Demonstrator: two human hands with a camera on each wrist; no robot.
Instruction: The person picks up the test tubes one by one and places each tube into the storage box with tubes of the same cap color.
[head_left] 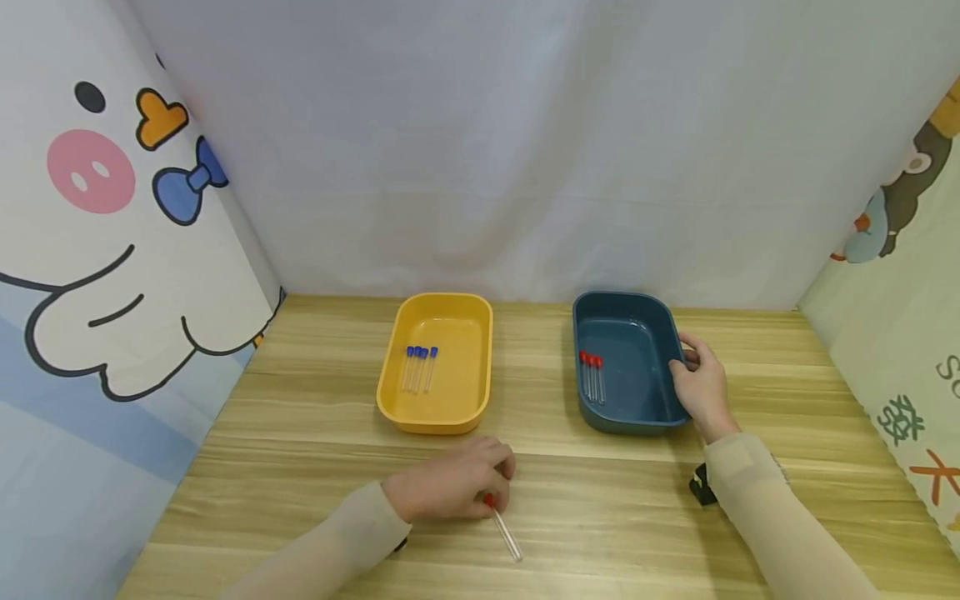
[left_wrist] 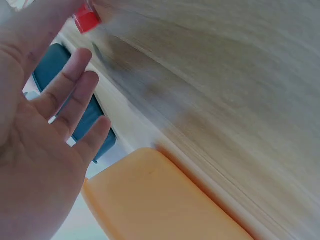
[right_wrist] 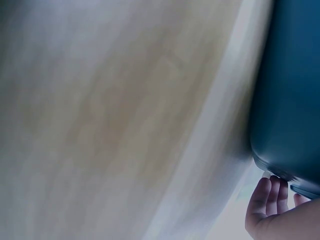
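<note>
My left hand point(head_left: 461, 479) is over the table in front of the yellow tray. Its thumb and index finger pinch a clear thin tube with a red cap point(head_left: 489, 500) at the capped end; the tube's other end slants toward the table's front. In the left wrist view the red cap point(left_wrist: 86, 19) shows at the top, while the other fingers are spread loosely. My right hand point(head_left: 701, 383) grips the right side of the dark blue tray point(head_left: 637, 425), thumb at the rim and fingers outside. In the right wrist view these fingers point(right_wrist: 272, 197) touch the tray's outer wall.
Several red-capped tubes point(head_left: 592, 379) lie along the left side inside the blue tray. The yellow tray point(head_left: 435, 425) holds several blue-capped tubes point(head_left: 417, 371). A small black object point(head_left: 702, 486) shows beside the right sleeve. A pale cloth point(head_left: 525, 167) hangs behind the wooden table point(head_left: 300, 400).
</note>
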